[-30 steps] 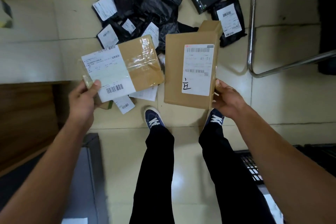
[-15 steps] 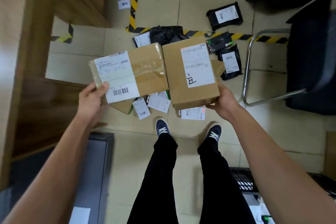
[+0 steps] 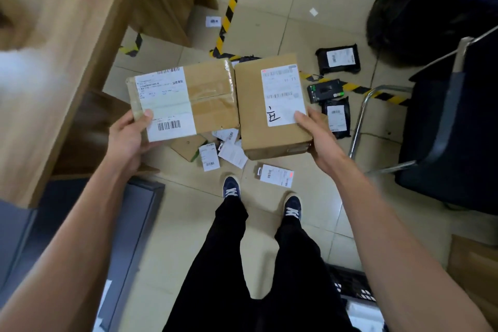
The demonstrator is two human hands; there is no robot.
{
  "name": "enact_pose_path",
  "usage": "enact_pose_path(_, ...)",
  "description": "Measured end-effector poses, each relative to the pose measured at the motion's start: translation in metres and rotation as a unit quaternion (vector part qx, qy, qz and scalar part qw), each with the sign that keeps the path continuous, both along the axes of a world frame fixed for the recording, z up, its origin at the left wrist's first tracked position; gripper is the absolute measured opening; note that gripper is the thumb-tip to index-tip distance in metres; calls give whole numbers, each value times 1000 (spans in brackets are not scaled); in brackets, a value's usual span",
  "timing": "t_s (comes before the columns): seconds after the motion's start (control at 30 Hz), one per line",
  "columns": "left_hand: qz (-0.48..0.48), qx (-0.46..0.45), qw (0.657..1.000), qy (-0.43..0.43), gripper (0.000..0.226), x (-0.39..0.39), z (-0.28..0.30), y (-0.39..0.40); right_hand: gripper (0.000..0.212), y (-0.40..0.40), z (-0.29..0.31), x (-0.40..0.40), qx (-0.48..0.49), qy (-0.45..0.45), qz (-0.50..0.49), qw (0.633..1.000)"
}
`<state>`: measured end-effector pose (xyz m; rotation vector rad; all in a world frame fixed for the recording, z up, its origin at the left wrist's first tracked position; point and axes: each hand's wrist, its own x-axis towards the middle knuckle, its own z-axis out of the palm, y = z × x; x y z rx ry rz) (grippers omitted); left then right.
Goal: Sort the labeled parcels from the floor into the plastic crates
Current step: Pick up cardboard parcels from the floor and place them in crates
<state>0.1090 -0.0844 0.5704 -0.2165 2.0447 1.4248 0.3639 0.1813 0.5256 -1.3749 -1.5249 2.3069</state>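
Note:
My left hand (image 3: 129, 140) grips the near left corner of a taped cardboard parcel (image 3: 210, 100) with a white barcode label, thumb on top. My right hand (image 3: 318, 137) grips the near right corner of a taller cardboard box (image 3: 250, 105) whose white label bears a handwritten mark. Both are held up side by side, edges touching, above the floor. Under them lie several small white labeled parcels (image 3: 275, 175) and black bag parcels (image 3: 338, 58) farther right. A black plastic crate (image 3: 350, 286) shows at the bottom right, mostly hidden by my right arm and leg.
A wooden desk (image 3: 67, 35) stands at the left, with a grey cabinet (image 3: 134, 224) below it. A dark chair with a chrome frame (image 3: 361, 121) stands at the right. Yellow-black tape (image 3: 229, 11) crosses the tiled floor. My feet (image 3: 231, 188) stand just behind the parcels.
I have straightened up: both boxes rose with my hands and came together side by side. The view pulled back, showing more of the desk, the chair and the floor.

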Motion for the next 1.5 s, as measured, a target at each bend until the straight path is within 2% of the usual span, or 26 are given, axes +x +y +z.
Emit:
enact_pose_path(0.1, 39, 9, 999, 18, 18, 31, 17, -10, 73, 3, 15, 11, 30, 16, 0, 999)
enact_pose_path(0.23, 116, 16, 992, 39, 16, 74, 35, -32, 65, 2, 38, 12, 76, 48, 27, 996)
enact_pose_path(0.4, 216, 48, 974, 53, 24, 122, 58, -74, 47, -13, 78, 3, 160, 94, 94, 978)
enact_pose_path(0.5, 252, 55, 964, 55, 19, 144, 73, -108, 53, -30, 99, -8, 191, 108, 133, 966)
enact_pose_path(0.63, 289, 49, 953, 76, 19, 165, 92, -166, 55, -69, 127, -28, 185, 138, 196, 953)
enact_pose_path(0.8, 361, 49, 927, 87, 18, 191, 105, -244, 51, -149, 146, -54, 190, 162, 262, 932)
enact_pose_path(0.97, 445, 30, 891, 87, 20, 221, 113, -332, 36, -249, 159, -71, 197, 188, 310, 911)
enact_pose_path(1.1, 501, 19, 861, 86, 25, 252, 114, -412, 45, -326, 161, -77, 200, 200, 353, 892)
enact_pose_path(1.33, 586, 24, 803, 100, 15, 319, 124, -531, 47, -459, 165, -75, 168, 214, 414, 869)
enact_pose_path(1.5, 653, 32, 748, 116, 15, 367, 129, -583, 48, -542, 170, -74, 163, 237, 504, 814)
